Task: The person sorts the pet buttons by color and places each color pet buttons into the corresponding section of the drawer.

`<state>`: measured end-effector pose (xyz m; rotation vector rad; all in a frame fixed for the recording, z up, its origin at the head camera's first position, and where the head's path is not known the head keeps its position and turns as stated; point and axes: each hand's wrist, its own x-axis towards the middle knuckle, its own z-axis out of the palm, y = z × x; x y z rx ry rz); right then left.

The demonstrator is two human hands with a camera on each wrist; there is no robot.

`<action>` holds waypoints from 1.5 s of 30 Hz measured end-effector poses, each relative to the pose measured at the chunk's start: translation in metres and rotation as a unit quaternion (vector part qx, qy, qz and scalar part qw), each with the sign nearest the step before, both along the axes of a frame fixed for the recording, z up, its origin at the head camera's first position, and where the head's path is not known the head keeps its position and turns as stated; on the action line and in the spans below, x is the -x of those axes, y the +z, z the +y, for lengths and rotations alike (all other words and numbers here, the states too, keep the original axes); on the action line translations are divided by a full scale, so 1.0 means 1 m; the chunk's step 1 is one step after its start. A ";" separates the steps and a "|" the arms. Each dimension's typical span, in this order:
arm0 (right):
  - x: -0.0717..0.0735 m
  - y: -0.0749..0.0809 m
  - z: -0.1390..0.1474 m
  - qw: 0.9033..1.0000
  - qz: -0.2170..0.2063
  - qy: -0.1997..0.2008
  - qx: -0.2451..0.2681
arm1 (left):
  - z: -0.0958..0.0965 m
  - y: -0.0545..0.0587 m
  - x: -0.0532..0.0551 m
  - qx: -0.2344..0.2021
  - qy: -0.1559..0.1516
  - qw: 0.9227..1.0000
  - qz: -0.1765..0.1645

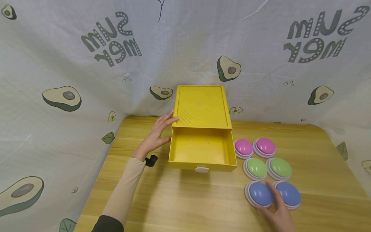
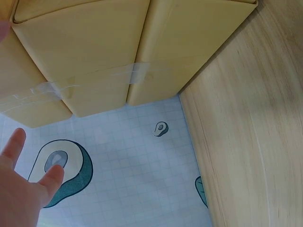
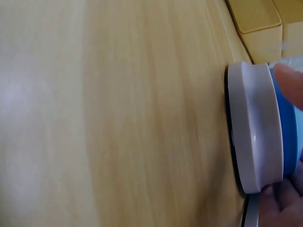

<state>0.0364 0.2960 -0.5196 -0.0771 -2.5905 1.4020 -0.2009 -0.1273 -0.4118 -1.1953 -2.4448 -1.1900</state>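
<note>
A yellow drawer box (image 1: pixel 203 106) stands on the wooden table, its drawer (image 1: pixel 185 165) pulled out toward me with a bare inside. My left hand (image 1: pixel 155 137) rests against the box's left side, fingers extended and fingertips at the top edge. In the left wrist view, part of that hand (image 2: pixel 23 184) shows below the box's side (image 2: pixel 94 47). At the front right, my right hand (image 1: pixel 278 212) spans the left blue dome button (image 1: pixel 259 193), thumb and fingers on opposite sides. The right wrist view shows the button's white base (image 3: pixel 258 127) between thumb and fingers.
Beside the held button sits a second blue button (image 1: pixel 290 195). Behind are two green buttons (image 1: pixel 256 168) and two pink buttons (image 1: pixel 243 147), right of the drawer. An avocado-print sheet (image 1: pixel 185 48) hangs behind the table (image 1: pixel 174 199).
</note>
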 end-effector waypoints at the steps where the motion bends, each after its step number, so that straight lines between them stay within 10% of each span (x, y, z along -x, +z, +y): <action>1: 0.000 0.000 0.000 1.000 -0.008 -0.002 -0.003 | 0.000 0.000 0.000 0.001 0.001 1.000 0.000; 16: 0.001 0.004 -0.003 0.993 -0.095 -0.063 0.027 | -0.001 0.001 -0.001 0.002 0.004 1.000 -0.005; 23: 0.003 0.008 -0.003 0.991 -0.024 -0.026 0.132 | 0.000 0.000 -0.001 -0.001 0.003 1.000 -0.007; 30: 0.009 0.033 -0.003 0.955 0.057 0.039 0.289 | -0.001 -0.001 0.000 0.001 0.005 1.000 -0.007; 45: 0.025 0.104 -0.009 0.940 0.100 0.069 0.320 | -0.001 0.000 0.000 -0.001 0.001 1.000 -0.012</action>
